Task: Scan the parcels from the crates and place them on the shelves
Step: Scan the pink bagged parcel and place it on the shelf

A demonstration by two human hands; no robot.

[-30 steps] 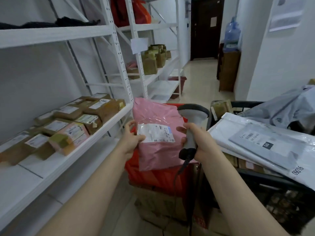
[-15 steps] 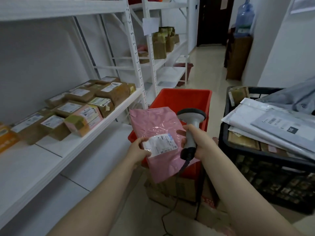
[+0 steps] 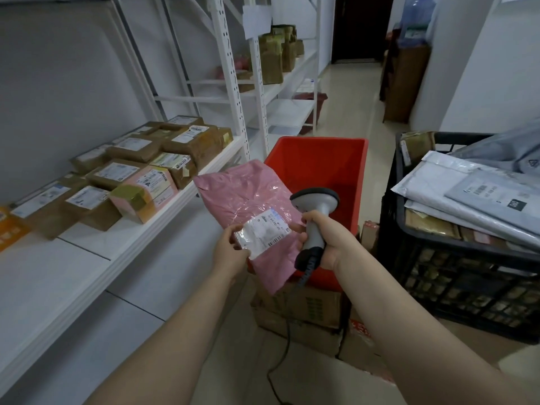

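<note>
A pink plastic parcel (image 3: 242, 200) with a white barcode label (image 3: 264, 230) hangs in front of me, above the near left corner of the red crate (image 3: 321, 159). My left hand (image 3: 230, 249) pinches its lower left edge beside the label. My right hand (image 3: 327, 238) grips the handle of a grey corded barcode scanner (image 3: 315, 200), whose head sits just right of the label; its fingertips also touch the parcel's right edge. The white shelf (image 3: 122, 244) on the left carries several brown and pink boxes (image 3: 146, 171).
A black crate (image 3: 455, 258) on the right holds grey and white mailers (image 3: 473, 197) and brown packets. Cardboard boxes (image 3: 304, 311) sit under the red crate. The scanner cable (image 3: 285, 346) drops to the floor. Further shelves and a corridor with a water bottle lie behind.
The parcel has come lower and tilted, with its label turned towards the scanner. My view has dropped, so the red crate's inside now shows behind the parcel.
</note>
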